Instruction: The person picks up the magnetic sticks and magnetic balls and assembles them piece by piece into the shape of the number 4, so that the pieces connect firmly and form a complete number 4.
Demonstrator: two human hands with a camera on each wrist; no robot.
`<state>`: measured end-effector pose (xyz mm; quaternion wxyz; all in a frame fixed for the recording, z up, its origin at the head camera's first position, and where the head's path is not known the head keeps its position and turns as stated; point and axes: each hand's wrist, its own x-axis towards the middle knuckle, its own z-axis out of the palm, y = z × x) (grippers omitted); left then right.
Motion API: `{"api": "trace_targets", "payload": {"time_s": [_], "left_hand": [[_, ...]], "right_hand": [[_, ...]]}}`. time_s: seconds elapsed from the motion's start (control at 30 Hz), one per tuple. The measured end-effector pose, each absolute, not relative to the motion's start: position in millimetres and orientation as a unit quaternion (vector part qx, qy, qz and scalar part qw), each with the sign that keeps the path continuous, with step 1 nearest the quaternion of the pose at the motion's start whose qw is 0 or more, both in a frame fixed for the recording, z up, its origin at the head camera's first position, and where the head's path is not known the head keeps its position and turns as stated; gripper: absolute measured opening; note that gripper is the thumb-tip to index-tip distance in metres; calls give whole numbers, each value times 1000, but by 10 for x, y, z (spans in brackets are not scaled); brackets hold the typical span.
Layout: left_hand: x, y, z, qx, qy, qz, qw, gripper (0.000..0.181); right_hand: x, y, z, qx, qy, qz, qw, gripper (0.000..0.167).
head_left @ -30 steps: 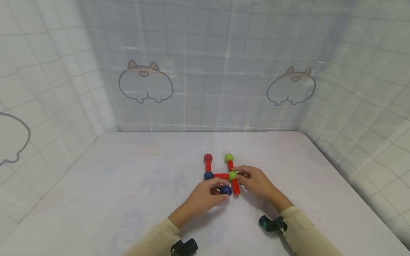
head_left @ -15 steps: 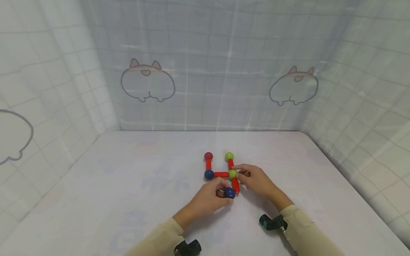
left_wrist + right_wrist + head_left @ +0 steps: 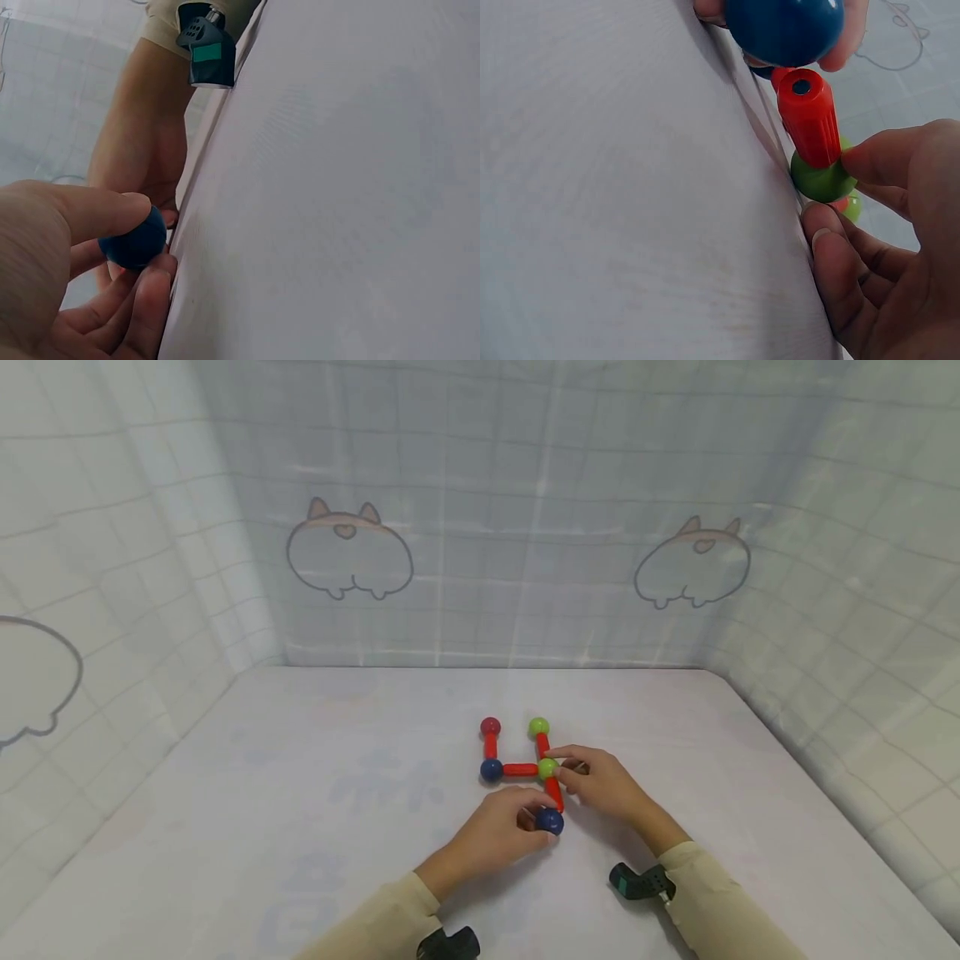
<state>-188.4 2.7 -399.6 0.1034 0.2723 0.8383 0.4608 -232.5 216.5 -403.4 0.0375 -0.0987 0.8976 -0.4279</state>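
Note:
In the head view my left hand (image 3: 498, 831) pinches a dark blue ball (image 3: 550, 822) between thumb and fingers, close to the near end of a red rod (image 3: 553, 792). The right wrist view shows this rod (image 3: 810, 120) end-on, the blue ball (image 3: 786, 26) apart from it. My right hand (image 3: 600, 783) pinches the green ball (image 3: 548, 768) at the rod's other end. From that green ball a red rod (image 3: 520, 770) runs left to a second blue ball (image 3: 491, 770), and another red rod (image 3: 542, 745) leads back to a second green ball (image 3: 538, 727).
A red ball (image 3: 490, 727) tops a red rod (image 3: 491, 747) at the back left of the joined pieces. All lie on a white table (image 3: 300, 777). Curtains with a grid print (image 3: 480, 527) stand behind and at both sides.
My left hand has moved right and slightly nearer with the blue ball, to just before the red rod's near end. The right hand has kept its hold on the green ball.

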Motion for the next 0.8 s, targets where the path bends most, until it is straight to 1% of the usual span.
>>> {"api": "trace_targets", "payload": {"time_s": [0.3, 0.8], "left_hand": [[-1885, 144, -3995, 292, 851, 429, 82, 29], [-1883, 128, -4014, 293, 855, 425, 53, 28]], "right_hand": [[-2320, 2213, -4037, -119, 893, -432, 34, 32], [-2322, 2181, -4016, -117, 893, -433, 29, 31]]}}
